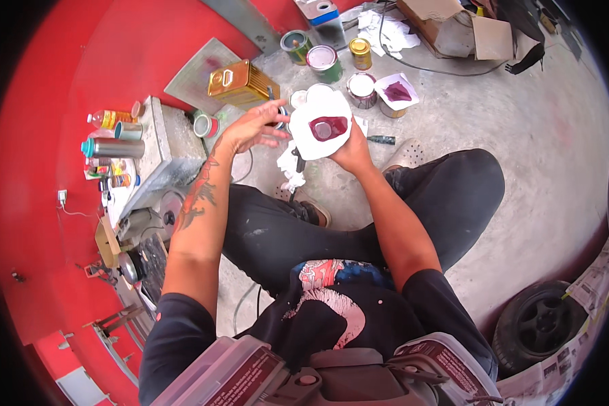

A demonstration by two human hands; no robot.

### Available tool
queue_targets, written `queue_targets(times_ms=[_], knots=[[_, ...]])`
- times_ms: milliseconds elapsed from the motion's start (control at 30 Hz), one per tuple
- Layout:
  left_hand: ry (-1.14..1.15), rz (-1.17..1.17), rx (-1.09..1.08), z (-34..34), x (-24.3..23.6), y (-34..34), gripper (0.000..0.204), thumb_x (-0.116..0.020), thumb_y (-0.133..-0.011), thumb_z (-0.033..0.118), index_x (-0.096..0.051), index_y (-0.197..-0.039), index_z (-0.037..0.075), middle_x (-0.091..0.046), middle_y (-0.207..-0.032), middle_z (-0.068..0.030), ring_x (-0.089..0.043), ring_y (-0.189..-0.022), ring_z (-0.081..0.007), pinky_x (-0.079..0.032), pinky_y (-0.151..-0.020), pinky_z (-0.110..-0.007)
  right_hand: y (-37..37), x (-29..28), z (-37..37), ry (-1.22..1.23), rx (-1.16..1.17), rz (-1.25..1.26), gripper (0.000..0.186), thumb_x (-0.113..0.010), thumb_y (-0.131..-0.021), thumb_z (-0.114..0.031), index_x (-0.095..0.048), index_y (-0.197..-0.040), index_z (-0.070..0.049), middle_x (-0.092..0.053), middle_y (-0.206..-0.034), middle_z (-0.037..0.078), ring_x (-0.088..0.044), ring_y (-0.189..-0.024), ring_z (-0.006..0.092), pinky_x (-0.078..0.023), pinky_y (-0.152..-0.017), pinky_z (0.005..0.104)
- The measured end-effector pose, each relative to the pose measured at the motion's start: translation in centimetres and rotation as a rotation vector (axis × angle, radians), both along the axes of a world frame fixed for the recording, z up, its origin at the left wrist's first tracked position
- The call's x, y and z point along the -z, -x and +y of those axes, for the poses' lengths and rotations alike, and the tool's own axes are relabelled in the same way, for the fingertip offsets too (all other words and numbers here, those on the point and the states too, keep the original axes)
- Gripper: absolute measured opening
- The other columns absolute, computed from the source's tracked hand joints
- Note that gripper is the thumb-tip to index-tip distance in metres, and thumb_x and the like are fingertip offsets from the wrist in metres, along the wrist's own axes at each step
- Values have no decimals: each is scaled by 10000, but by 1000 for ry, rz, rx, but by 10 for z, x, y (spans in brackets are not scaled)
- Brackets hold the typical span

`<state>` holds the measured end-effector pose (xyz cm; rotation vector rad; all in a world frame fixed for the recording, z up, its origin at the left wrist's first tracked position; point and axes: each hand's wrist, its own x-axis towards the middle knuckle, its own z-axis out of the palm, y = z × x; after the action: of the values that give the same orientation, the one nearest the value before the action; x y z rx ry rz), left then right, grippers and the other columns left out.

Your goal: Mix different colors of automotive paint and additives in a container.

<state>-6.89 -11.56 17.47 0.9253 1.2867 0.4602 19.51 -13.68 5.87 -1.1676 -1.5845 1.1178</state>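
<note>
My right hand [352, 150] is wrapped round the side of a white paint strainer [316, 109], or a cup covered in white paper. Dark red paint [329, 128] shows inside its opening, with a paler round patch in the middle. What lies beneath the white material is hidden. Just left of it, my left hand [254, 127] is open, its fingers spread and pointing toward the white rim. Below the strainer, a dark handle-like part [299, 160] shows beside crumpled white paper [292, 174]; I cannot tell whether it is joined to the strainer.
Beyond my hands stand a rectangular gold can [240, 82], a green paint can [325, 64], a small yellow can [361, 54] and a paper-topped can [395, 95]. Bottles and a steel flask [118, 148] occupy a concrete block [169, 152] at left. A tyre [540, 326] lies lower right.
</note>
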Motion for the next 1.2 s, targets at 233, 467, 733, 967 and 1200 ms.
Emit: queue_targets(times_ms=[233, 467, 733, 967, 1200], knots=[[-252, 344, -157, -12, 0, -27, 402, -705, -977, 386, -685, -1212, 61, -752, -973, -33, -716, -837, -116, -525, -743, -251, 2, 9, 4, 23, 9, -18, 869, -972, -618, -290, -547, -1341, -59, -664, -1267, 141, -651, -1183, 303, -514, -981, 404], [-396, 391, -191, -10, 31, -54, 293, -761, -938, 237, -690, -1033, -31, -722, -818, -30, -636, -683, -70, -490, -618, -241, 5, 6, 7, 74, 4, 17, 854, -976, -609, -281, -558, -1322, -63, -671, -1255, 135, -661, -1162, 299, -519, -968, 400], [-421, 464, -188, -1, 34, -62, 203, -748, -942, 172, -688, -863, -5, -700, -769, -26, -601, -659, -70, -466, -597, -260, 3, 23, 7, 8, 7, 10, 857, -969, -613, -222, -523, -1332, -85, -685, -1221, 126, -679, -1136, 284, -534, -947, 392], [-307, 344, -224, -2, 17, -61, 182, -746, -947, 171, -691, -851, 26, -699, -769, -25, -613, -651, -76, -476, -597, -256, 3, 14, 5, -21, 10, -32, 850, -951, -617, -177, -485, -1322, -97, -692, -1200, 122, -687, -1119, 296, -542, -941, 391], [-198, 230, -265, 0, 0, -61, 157, -747, -935, 168, -683, -844, 57, -689, -753, -22, -629, -615, -96, -485, -558, -264, 5, 17, 7, 8, 28, -24, 884, -932, -578, -214, -482, -1322, -60, -645, -1195, 189, -647, -1122, 374, -534, -931, 438]])
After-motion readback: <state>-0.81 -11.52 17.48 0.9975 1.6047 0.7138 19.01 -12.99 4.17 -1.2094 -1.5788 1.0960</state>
